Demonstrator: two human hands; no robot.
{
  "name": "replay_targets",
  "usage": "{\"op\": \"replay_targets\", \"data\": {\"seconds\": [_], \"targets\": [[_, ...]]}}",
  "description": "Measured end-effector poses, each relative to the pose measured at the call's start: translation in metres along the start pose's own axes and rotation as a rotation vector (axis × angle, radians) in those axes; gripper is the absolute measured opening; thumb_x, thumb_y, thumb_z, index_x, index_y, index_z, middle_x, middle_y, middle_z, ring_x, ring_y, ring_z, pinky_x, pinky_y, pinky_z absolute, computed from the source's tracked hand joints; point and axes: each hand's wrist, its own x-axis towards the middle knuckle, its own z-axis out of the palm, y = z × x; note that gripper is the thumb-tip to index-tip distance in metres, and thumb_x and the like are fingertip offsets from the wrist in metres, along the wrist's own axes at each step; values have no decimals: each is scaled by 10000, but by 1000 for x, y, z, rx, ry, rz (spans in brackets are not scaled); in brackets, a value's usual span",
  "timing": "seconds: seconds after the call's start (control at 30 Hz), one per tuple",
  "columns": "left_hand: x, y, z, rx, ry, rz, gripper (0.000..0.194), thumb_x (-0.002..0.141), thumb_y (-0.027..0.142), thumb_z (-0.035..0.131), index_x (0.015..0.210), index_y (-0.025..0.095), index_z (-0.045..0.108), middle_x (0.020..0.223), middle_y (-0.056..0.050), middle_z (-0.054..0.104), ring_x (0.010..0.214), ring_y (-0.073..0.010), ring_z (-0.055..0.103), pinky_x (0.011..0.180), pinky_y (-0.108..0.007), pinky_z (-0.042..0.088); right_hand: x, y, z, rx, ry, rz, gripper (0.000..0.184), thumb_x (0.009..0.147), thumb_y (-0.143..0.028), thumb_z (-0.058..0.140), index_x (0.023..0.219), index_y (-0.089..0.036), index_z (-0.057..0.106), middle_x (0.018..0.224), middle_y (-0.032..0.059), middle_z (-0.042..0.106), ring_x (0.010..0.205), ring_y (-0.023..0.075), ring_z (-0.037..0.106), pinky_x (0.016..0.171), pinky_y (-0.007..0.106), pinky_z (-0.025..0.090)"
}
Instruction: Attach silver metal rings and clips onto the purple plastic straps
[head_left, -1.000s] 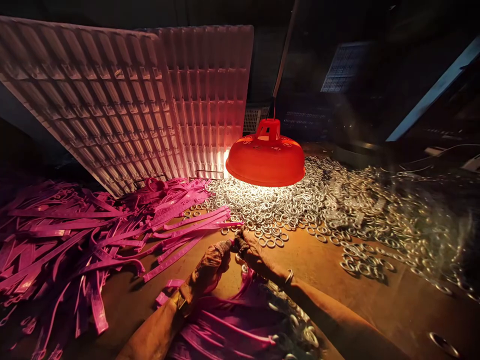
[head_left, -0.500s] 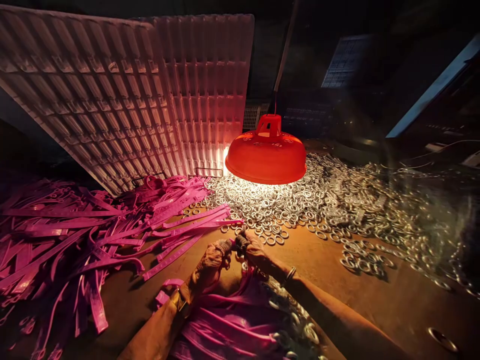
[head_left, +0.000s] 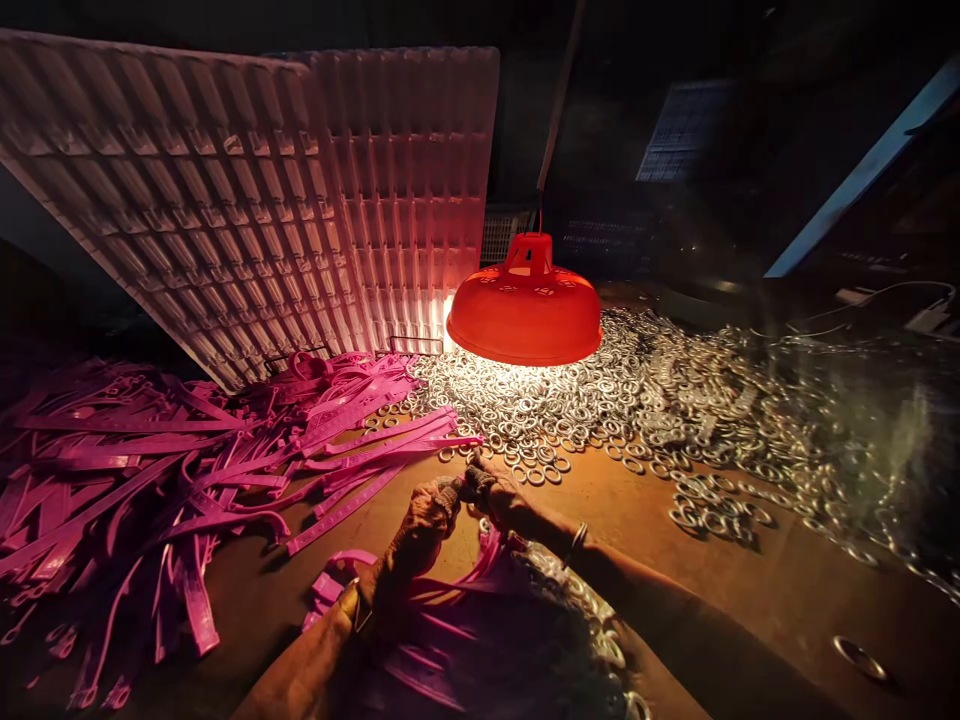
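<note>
My left hand (head_left: pixel 426 515) and my right hand (head_left: pixel 501 498) meet just in front of the lamp, fingers closed and knuckles touching. Both pinch a pink strap (head_left: pixel 490 548), whose length runs down toward me. Its gripped end is mostly hidden by the fingers, and a pale ring shows dimly just under them. Close to my body, below the hands, lies a bundle of pink straps (head_left: pixel 442 640) with metal rings (head_left: pixel 606 640) along its right side. Dark wrappings cover some fingers.
Loose pink straps (head_left: pixel 187 470) heap on the left. A broad pile of metal rings (head_left: pixel 652 390) spreads at the back and right. A red lamp (head_left: pixel 523 315) hangs low over it. Ribbed translucent panels (head_left: pixel 412 190) stand behind. One ring (head_left: pixel 859 658) lies apart at right.
My hands have come closer together, hiding the bit of pink strap that showed between them. The whole view has shifted slightly.
</note>
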Motion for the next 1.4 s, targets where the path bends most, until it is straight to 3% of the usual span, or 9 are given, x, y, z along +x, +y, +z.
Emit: {"op": "replay_targets", "data": {"seconds": [0.23, 0.37, 0.5, 0.6, 0.73, 0.97, 1.13, 1.27, 1.4], "targets": [[2, -7, 4, 118, 29, 131, 305, 711, 403, 667, 566, 186, 510, 515, 42, 427, 515, -88, 384, 562, -234, 362, 7, -1, -9, -39, -92, 166, 113, 586, -266, 483, 668, -218, 423, 521, -38, 431, 420, 99, 388, 356, 198, 259], [5, 8, 2, 159, 73, 2, 354, 687, 494, 642, 600, 171, 528, 503, 35, 468, 440, -77, 394, 443, -217, 302, 11, 1, -5, -149, 56, 22, 89, 660, -286, 476, 663, -218, 418, 550, -35, 410, 451, 90, 326, 413, 213, 274], [6, 38, 2, 101, 52, -168, 403, 634, 540, 651, 624, 146, 567, 434, 72, 379, 369, -43, 272, 386, -207, 153, 3, -15, -7, -238, 12, -142, 312, 759, -450, 520, 591, -204, 425, 567, -21, 396, 532, 103, 319, 504, 242, 305], [-2, 62, 2, 96, -44, -225, 365, 647, 488, 667, 583, 137, 587, 410, 95, 301, 374, -28, 167, 397, -225, 79, -16, -28, -9, -206, -109, -45, 439, 847, -570, 460, 626, -191, 473, 550, -34, 367, 507, 93, 290, 488, 241, 268], [-22, 79, 8, 194, -209, -270, 330, 683, 439, 680, 582, 126, 658, 414, 59, 373, 377, -44, 230, 394, -240, 104, -54, -31, -7, -27, -184, 76, 426, 840, -607, 519, 779, -186, 539, 629, -28, 437, 510, 81, 301, 467, 229, 250], [-46, 45, 21, 51, -255, -123, 409, 678, 521, 707, 571, 128, 673, 587, -33, 610, 599, -123, 509, 609, -260, 364, -86, -36, 8, -133, -13, 71, 507, 823, -646, 497, 655, -167, 498, 626, 8, 483, 556, 103, 391, 511, 244, 318], [-52, 24, 22, 120, -165, -135, 505, 702, 605, 650, 581, 116, 657, 458, 28, 454, 477, -73, 330, 490, -244, 218, -78, -40, 7, -249, -31, 53, 479, 846, -591, 472, 637, -162, 505, 583, 4, 494, 528, 97, 402, 495, 231, 325], [-56, 27, 26, 181, -151, -126, 581, 676, 683, 612, 576, 111, 629, 475, 36, 427, 472, -63, 303, 479, -247, 193, -69, -32, 4, -406, -67, 52, 390, 871, -470, 464, 651, -155, 534, 604, 23, 562, 544, 109, 490, 525, 232, 368], [-57, 34, 23, 115, -135, -193, 546, 651, 668, 638, 578, 130, 585, 432, 87, 308, 420, -43, 222, 438, -247, 127, -61, -30, 7, -415, -29, 29, 408, 889, -498, 432, 675, -160, 507, 585, 12, 529, 533, 107, 480, 523, 233, 382]]}}
